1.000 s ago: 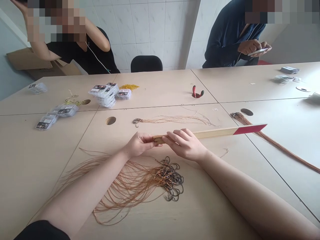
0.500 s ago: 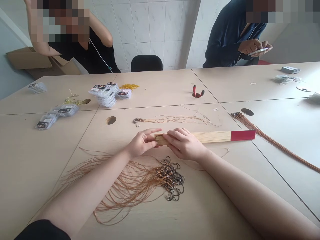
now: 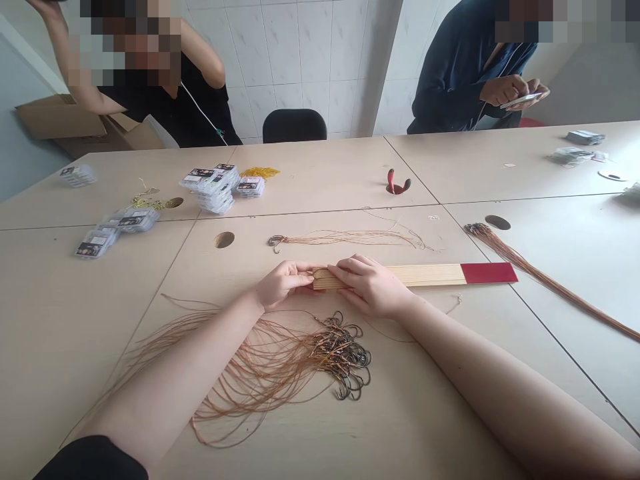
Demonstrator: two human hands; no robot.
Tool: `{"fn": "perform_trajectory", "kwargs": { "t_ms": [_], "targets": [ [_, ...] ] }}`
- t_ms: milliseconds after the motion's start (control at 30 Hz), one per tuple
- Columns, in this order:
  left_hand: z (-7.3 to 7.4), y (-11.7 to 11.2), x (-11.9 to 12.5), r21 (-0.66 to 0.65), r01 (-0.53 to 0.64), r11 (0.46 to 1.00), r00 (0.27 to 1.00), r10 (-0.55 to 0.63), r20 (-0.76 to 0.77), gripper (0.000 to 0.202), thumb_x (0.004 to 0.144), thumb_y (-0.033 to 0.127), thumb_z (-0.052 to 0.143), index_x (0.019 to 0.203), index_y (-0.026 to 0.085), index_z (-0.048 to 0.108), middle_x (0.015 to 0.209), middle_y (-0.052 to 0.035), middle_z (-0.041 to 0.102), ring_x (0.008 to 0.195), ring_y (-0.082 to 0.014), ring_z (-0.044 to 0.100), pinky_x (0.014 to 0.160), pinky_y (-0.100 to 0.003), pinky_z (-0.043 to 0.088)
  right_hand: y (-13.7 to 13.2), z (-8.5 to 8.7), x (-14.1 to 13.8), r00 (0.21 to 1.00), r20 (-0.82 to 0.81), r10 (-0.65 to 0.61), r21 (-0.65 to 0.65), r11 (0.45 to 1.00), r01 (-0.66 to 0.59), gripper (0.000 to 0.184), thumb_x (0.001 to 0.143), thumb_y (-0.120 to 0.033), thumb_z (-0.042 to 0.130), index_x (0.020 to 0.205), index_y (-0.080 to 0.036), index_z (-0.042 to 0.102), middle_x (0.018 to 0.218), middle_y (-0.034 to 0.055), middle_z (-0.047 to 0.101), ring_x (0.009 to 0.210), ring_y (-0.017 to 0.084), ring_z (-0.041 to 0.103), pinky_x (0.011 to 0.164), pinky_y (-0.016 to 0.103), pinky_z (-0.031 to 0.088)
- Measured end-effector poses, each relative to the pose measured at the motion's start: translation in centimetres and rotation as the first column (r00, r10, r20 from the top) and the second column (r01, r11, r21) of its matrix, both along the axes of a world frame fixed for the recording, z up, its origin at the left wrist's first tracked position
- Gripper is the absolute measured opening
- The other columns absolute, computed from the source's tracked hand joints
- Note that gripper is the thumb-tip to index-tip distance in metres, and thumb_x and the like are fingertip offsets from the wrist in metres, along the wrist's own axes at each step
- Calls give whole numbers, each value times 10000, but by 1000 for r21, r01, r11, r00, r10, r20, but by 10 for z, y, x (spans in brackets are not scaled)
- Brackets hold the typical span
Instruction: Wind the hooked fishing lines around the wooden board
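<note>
Left hand (image 3: 283,285) and right hand (image 3: 370,287) pinch a red-tipped wooden strip (image 3: 430,275) on the table (image 3: 75,320)

The strip lies level at centre frame, its left end held between both hands, fingers curled over it. Brown-corded fishing hooks (image 3: 347,357) lie just below, with open tabletop toward the lower right.

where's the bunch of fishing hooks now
In the head view, the fishing hooks lie on the table below the right hand, their brown lines running under the left forearm.
</note>
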State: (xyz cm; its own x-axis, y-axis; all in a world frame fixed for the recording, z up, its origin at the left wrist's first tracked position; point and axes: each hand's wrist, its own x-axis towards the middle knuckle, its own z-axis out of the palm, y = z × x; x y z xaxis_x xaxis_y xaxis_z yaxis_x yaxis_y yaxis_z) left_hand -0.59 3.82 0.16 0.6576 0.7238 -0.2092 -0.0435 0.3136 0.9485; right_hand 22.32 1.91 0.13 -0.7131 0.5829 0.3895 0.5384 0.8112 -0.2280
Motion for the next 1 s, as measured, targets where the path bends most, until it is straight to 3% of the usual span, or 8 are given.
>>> {"fn": "perform_trajectory", "kwargs": {
  "t_ms": [300, 1000],
  "targets": [
    [-4, 2, 0, 41, -5, 999, 999, 7, -42, 388, 766, 240, 621, 1141, 146, 585, 951, -109, 665, 751, -139, 605, 739, -276, 464, 0, -3, 0, 1000, -10, -1, 40, 999, 1, 448, 848, -279, 424, 1269, -126, 419, 1026, 118, 526, 913, 216, 448, 806, 384, 440],
    [-1, 2, -1, 21, 1, 1000, 999, 0, -52, 403, 750, 216, 629, 1141, 137, 576, 980, -107, 662, 813, -159, 617, 780, -302, 472, 0, -3, -1, 1000, 15, -15, 36, 999, 14, 444, 859, -284, 407, 1270, -119, 422, 1051, 120, 520, 926, 221, 444, 808, 379, 430]
  ]
}}
